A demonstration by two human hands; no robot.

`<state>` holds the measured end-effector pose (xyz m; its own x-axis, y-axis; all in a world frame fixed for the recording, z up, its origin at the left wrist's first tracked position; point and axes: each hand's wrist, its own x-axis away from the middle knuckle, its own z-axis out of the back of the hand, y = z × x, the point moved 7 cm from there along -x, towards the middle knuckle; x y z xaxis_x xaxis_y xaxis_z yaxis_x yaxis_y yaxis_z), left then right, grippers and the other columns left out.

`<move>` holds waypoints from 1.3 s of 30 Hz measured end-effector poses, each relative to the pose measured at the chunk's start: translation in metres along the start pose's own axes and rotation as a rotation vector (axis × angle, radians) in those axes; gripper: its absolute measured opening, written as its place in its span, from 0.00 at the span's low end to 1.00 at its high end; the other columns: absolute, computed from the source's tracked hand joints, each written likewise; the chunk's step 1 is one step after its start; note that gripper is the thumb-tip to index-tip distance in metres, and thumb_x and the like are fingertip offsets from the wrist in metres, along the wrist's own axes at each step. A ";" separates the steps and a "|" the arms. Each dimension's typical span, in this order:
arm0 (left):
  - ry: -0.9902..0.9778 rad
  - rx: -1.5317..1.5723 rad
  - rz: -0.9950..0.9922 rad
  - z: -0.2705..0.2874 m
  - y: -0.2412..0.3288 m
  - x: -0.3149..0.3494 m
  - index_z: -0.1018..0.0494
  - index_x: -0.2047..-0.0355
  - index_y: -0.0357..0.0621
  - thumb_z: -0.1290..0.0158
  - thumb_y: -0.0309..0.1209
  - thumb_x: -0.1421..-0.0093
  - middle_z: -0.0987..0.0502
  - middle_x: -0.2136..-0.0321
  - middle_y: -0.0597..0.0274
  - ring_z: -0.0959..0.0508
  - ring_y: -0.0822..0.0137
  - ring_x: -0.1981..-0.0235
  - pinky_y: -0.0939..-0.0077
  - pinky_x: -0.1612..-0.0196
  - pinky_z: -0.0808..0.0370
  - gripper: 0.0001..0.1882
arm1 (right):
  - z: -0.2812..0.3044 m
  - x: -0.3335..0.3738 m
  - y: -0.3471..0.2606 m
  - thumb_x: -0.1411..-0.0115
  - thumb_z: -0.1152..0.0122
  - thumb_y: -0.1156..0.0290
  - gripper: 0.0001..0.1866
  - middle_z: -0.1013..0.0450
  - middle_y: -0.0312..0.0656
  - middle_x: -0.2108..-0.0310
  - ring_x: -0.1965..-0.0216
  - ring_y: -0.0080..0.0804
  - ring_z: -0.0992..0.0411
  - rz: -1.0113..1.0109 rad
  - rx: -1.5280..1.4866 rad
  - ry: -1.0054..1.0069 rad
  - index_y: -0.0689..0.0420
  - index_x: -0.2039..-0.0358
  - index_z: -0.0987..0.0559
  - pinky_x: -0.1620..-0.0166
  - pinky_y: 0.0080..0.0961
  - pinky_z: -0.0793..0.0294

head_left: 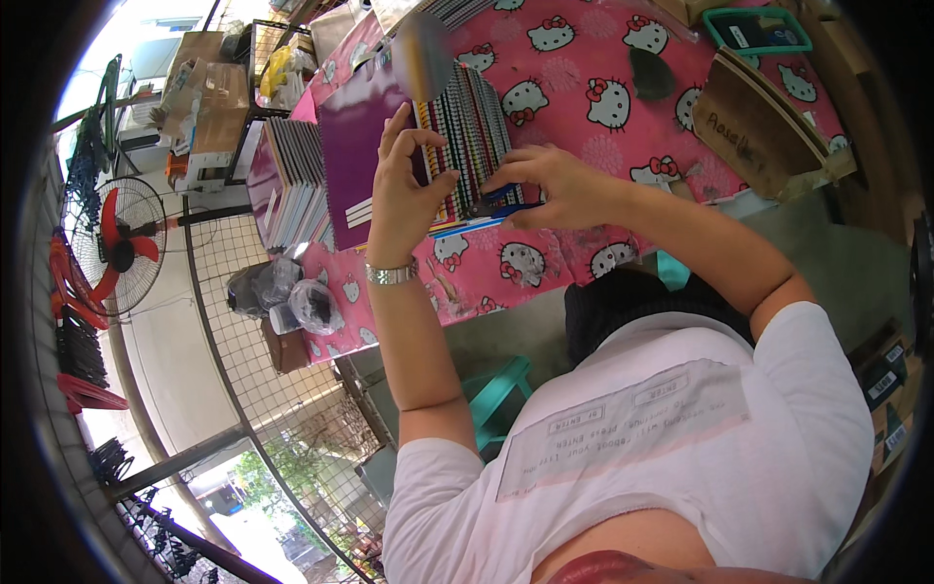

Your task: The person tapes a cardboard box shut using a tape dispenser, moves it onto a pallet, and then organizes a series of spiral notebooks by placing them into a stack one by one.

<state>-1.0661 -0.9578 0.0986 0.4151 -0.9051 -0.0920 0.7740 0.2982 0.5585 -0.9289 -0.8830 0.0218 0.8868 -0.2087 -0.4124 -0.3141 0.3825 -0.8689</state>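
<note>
In front of me on the table is a row of spiral notebooks [474, 117], packed tightly with their coiled spines up. A notebook with a purple cover [348, 161] leans at the row's left side. My left hand [407, 175], with a metal watch on its wrist, is at the left spines, thumb and index finger apart and curved toward a yellow coil. My right hand [540, 185] is closed around small dark-blue-handled pliers [506, 207], whose jaws are at the near end of the coils. The exact contact of the jaws is hidden.
Left stands another notebook stack [292, 180]. Plastic-wrapped items [313, 304] lie at the table's left edge. Rightward are a cardboard holder [769, 127] and a green tray [757, 31]. A blurred round shape [423, 56] appears beyond the notebooks. A fan [119, 251] stands far left.
</note>
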 end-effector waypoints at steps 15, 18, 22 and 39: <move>0.019 -0.192 -0.076 -0.002 0.012 0.001 0.29 0.58 0.45 0.33 0.25 0.59 0.44 0.35 0.49 0.36 0.52 0.37 0.61 0.40 0.34 0.26 | -0.008 0.001 0.016 0.40 0.41 0.57 0.20 0.23 0.51 0.65 0.62 0.46 0.25 0.064 0.033 -0.051 0.61 0.56 0.22 0.56 0.35 0.28; 0.012 -0.290 -0.085 -0.006 0.012 0.001 0.31 0.56 0.45 0.32 0.27 0.60 0.43 0.36 0.48 0.36 0.49 0.38 0.60 0.41 0.33 0.29 | -0.014 -0.004 0.029 0.41 0.40 0.57 0.20 0.22 0.51 0.65 0.63 0.46 0.24 -0.153 -0.166 -0.207 0.60 0.56 0.21 0.56 0.35 0.27; -0.017 -0.339 -0.058 -0.010 0.014 0.001 0.32 0.55 0.46 0.32 0.27 0.61 0.44 0.37 0.47 0.36 0.46 0.38 0.58 0.42 0.32 0.31 | -0.015 -0.006 0.028 0.42 0.39 0.58 0.19 0.22 0.51 0.62 0.62 0.46 0.24 -0.368 -0.167 -0.412 0.60 0.57 0.19 0.54 0.35 0.27; -0.062 -0.321 -0.018 -0.013 0.012 -0.002 0.32 0.53 0.49 0.36 0.27 0.60 0.47 0.35 0.44 0.51 0.39 0.32 0.42 0.33 0.54 0.30 | -0.010 0.004 0.044 0.46 0.35 0.60 0.20 0.24 0.51 0.60 0.59 0.45 0.25 -0.254 -0.198 -0.233 0.59 0.57 0.20 0.53 0.37 0.27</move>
<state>-1.0509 -0.9486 0.0945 0.3776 -0.9249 -0.0437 0.8963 0.3533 0.2679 -0.9425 -0.8760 -0.0206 0.9906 -0.0560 -0.1244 -0.1142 0.1592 -0.9806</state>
